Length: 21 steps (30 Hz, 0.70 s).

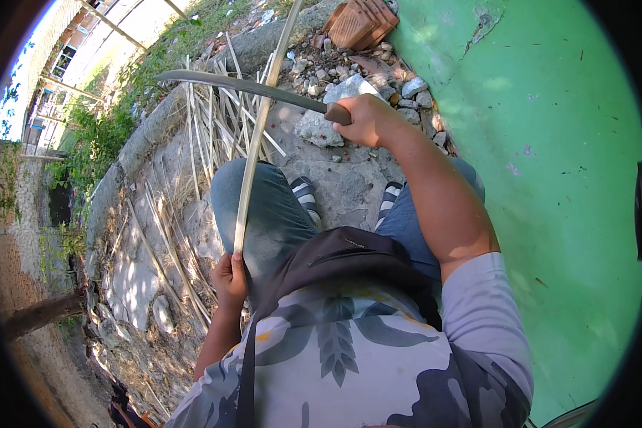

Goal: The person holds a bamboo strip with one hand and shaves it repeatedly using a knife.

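Observation:
My right hand is closed around the brown handle of a machete. Its long, slightly curved blade points left and crosses a pale bamboo strip; from this angle I cannot tell whether the two touch. Beside my left knee, my left hand grips the lower end of that strip, thumb along it. From there the strip slants up over my thigh and past the blade to the top of the view.
Several split strips lie piled ahead on the left, with more thin strips on the ground beside me. Rubble stones and stacked clay tiles are ahead. A green painted floor spreads to my right.

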Tool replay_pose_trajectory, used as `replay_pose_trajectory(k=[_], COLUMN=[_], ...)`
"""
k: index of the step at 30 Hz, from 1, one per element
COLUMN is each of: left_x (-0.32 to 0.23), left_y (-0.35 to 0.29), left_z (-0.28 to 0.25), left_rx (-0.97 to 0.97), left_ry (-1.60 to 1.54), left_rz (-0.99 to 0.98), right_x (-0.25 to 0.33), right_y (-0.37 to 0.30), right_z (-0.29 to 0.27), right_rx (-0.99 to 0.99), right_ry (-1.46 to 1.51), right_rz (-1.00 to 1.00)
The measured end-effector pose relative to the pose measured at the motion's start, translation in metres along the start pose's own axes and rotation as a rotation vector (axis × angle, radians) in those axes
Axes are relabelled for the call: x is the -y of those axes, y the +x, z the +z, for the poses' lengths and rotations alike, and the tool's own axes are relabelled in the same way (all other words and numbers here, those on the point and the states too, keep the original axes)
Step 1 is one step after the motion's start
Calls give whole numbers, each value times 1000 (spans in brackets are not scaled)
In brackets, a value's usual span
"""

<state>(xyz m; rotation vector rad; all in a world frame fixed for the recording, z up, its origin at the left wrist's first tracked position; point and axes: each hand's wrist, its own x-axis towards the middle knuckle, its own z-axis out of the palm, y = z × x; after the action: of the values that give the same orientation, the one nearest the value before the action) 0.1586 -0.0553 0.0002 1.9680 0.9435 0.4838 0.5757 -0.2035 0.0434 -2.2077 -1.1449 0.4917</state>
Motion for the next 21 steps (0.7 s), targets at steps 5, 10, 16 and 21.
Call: replay_pose_trajectory(k=[5, 10, 16, 21], left_x=[3, -1, -4, 5], left_y=[0, 1, 1, 0], left_z=[-1, 1, 0, 0], left_rx=[0, -20, -20, -7], left_ry=[-10, 78, 77, 46], left_rz=[-22, 13, 38, 40], right_x=[21, 10, 21, 12], right_y=[-6, -3, -6, -6], right_z=[2, 4, -2, 9], right_rx=[105, 58, 161, 55], right_ry=[-250, -242, -249, -144], right_rz=[-156, -203, -98, -191])
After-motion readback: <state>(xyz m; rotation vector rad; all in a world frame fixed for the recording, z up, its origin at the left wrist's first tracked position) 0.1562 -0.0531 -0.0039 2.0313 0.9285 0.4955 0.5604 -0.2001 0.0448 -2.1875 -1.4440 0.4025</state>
